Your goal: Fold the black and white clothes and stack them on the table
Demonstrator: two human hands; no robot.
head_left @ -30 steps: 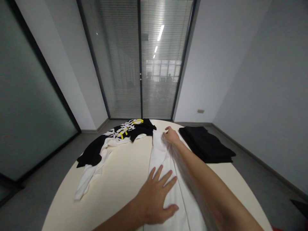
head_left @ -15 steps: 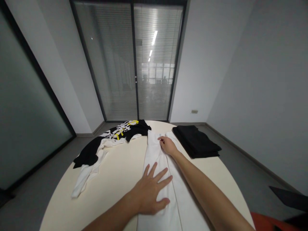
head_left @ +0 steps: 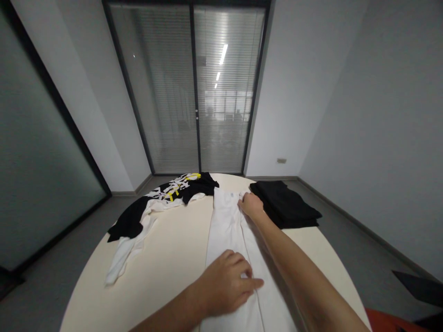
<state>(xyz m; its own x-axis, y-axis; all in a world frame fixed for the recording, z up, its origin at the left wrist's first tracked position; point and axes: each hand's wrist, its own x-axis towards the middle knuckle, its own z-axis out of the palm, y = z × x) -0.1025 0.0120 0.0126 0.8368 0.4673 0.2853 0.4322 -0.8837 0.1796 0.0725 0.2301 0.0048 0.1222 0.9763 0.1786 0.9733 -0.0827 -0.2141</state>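
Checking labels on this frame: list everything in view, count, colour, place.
table: 1, cream, round.
folded white garment: 1, white, long strip, table centre.
printed garment: 1, black with white-yellow print, table far left.
loose white garment: 1, white, partly under printed garment, left.
black pile: 1, black, folded, table far right.
glass doors: 2, with blinds, far wall.
wall socket: 1, pale, right of doors.
orange object: 1, bottom right, cut off.
right hand: 1, on strip's far end.
left hand: 1, fingers curled, on strip's near part.
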